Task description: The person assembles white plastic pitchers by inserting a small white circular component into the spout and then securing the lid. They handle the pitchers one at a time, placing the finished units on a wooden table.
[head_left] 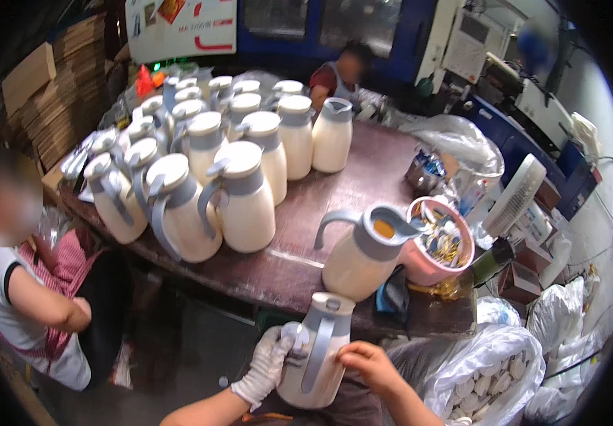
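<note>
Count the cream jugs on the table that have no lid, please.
2. One lidless jug stands at the far right of the lidded group; the other jug stands beside the pink bowl. The group may hide more.

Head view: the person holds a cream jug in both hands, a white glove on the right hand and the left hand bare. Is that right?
Not quite. The head view shows the white glove on the left hand, and the right hand is bare. The rest holds: both hands hold the cream jug.
</note>
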A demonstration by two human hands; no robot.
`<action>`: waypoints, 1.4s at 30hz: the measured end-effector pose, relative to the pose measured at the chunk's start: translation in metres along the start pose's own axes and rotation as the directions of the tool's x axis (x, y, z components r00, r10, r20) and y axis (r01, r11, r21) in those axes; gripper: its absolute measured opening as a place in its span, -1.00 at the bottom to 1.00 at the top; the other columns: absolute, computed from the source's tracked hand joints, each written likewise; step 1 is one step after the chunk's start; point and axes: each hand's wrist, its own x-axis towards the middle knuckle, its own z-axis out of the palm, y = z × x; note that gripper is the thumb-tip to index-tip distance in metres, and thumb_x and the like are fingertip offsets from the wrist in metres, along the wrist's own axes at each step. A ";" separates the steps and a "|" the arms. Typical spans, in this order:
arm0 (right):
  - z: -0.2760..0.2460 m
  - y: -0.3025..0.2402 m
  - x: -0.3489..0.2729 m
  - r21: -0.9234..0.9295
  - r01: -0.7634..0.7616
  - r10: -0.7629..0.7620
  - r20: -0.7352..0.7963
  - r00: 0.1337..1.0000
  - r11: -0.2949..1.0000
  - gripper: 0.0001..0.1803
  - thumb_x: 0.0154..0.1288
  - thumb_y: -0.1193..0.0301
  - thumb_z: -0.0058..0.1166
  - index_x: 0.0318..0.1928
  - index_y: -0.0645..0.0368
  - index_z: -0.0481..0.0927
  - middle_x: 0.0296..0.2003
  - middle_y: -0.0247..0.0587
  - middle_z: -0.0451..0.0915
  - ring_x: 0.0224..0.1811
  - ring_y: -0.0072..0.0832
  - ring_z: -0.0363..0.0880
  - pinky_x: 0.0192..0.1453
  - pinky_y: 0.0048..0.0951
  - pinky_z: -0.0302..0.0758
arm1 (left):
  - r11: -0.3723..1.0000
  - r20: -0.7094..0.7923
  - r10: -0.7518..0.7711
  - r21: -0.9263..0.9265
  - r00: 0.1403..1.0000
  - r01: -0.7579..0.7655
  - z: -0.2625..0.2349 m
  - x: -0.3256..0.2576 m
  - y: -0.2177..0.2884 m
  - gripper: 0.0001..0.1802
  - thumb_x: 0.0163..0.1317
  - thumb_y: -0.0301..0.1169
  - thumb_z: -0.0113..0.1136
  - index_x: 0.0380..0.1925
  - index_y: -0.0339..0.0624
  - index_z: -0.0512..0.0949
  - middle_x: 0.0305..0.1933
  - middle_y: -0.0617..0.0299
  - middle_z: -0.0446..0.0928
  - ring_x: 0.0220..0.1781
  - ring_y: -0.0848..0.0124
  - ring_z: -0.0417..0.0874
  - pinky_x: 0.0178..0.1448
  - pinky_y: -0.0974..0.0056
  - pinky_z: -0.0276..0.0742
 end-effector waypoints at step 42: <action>0.040 0.002 0.002 -0.401 0.123 -0.149 -0.034 0.988 0.908 -0.76 0.09 0.41 0.37 -0.46 0.21 0.53 -0.41 -0.31 0.54 -0.31 -0.57 0.47 -0.20 -0.56 0.38 | 0.909 0.030 -0.019 0.417 0.999 0.005 -0.011 -0.029 0.084 -0.62 0.23 -0.44 0.24 0.04 -0.28 0.45 -0.16 0.26 0.55 -0.18 0.55 0.53 -0.05 0.40 0.51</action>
